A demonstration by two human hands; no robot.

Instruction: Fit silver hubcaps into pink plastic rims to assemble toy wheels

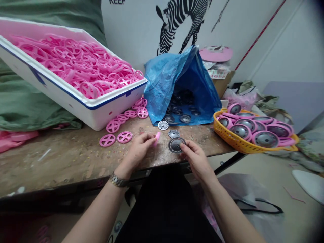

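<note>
Between its fingers my left hand (141, 148) pinches a pink plastic wheel (157, 139), seen nearly edge-on. My right hand (195, 156) grips a grey wheel cover (175, 145) by its right side, with the round face turned up toward me. The two pieces are apart, a short way above the table's front edge. Just behind them a grey disc (173, 134) and another grey disc (163, 125) lie on the wood. Several loose pink spoked wheels, among them a near one (125, 137), rest to the left of my left hand.
A white foam box (118, 98) full of pink wheels stands tilted at the left. Behind my hands, a blue plastic bag (162, 72) lies open with grey discs inside. At the right, a yellow basket (229, 140) holds pink wheels with grey covers. The wooden table (76, 158) ends close to my body.
</note>
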